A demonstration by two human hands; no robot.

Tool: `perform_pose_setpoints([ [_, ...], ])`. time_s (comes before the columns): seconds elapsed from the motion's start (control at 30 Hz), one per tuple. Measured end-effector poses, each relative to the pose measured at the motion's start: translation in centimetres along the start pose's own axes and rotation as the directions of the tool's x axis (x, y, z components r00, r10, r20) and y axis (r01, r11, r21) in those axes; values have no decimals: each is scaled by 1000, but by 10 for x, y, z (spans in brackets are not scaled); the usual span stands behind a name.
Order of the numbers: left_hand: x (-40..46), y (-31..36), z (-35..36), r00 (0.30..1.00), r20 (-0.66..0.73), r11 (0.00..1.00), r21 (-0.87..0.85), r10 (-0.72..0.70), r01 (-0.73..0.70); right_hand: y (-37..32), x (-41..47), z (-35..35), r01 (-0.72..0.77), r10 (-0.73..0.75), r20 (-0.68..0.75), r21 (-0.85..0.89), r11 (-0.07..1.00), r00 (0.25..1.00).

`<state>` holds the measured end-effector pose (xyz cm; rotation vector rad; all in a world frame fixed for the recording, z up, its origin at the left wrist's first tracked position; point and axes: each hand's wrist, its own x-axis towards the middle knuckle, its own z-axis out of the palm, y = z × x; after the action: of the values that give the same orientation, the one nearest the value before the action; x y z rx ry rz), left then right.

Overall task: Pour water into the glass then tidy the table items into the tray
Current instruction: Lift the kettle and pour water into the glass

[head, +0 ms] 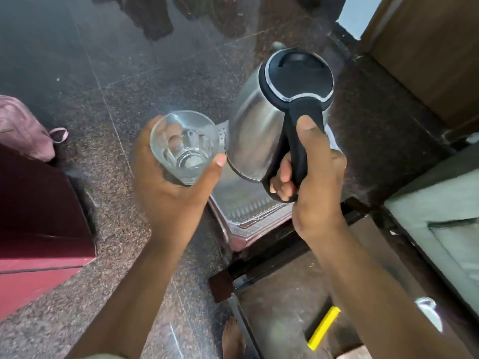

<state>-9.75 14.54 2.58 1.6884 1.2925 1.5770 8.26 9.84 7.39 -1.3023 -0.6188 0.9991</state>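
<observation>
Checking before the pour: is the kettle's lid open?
No. The kettle, held by its handle in the right hand, has its black lid down flat.

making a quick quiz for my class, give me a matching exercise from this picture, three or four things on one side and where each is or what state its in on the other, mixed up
Things:
1. glass
2. kettle
3. tray
4. yellow stick

Places or states:
A. held by its black handle in the right hand
B. on the dark floor by the bare foot
C. held in the left hand, seems empty
D. on the stone counter, below the kettle

Pairs: 1-C, 2-A, 3-D, 4-B
</observation>
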Motion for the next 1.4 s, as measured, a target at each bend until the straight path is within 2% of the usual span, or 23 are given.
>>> perform_pose_setpoints([
  [0.1, -1, 12, 16, 998, 65, 996, -86, -4, 9, -26, -11, -41, 41, -38, 47, -57, 998, 998],
  [0.23, -25, 33, 42, 986, 166, 989, -144, 10, 14, -51, -42, -99, 52, -49, 36, -106, 993, 998],
  [0.47, -87, 80, 92, 930, 350, 978, -206, 114, -42, -83, -121, -202, 0, -26, -141, -179, 984, 990],
  [0.63, -144, 117, 129, 873, 476, 958, -286, 108, 38, -97, -181, -278, -52, -3, -243, -220, 974, 970],
  [0.73, -181, 135, 150, 806, 583, 962, -264, 101, 71, -104, -220, -319, -52, -18, -284, -238, 970, 959],
  [0.87, -232, 150, 172, 680, 720, 969, -242, 141, 56, -113, -274, -364, -91, -1, -344, -251, 964, 939],
  [1.07, -311, 172, 199, 525, 831, 955, -278, 184, 106, -107, -345, -415, -164, 48, -438, -230, 959, 897],
  [1.17, -348, 174, 210, 463, 866, 960, -263, 189, 99, -102, -371, -434, -200, 68, -465, -241, 950, 883],
  [1.3, -388, 179, 223, 416, 893, 980, -199, 175, 17, -92, -401, -453, -247, 90, -494, -264, 932, 865],
  [1.4, -412, 186, 228, 363, 919, 984, -176, 156, 23, -84, -420, -465, -284, 123, -515, -248, 926, 849],
])
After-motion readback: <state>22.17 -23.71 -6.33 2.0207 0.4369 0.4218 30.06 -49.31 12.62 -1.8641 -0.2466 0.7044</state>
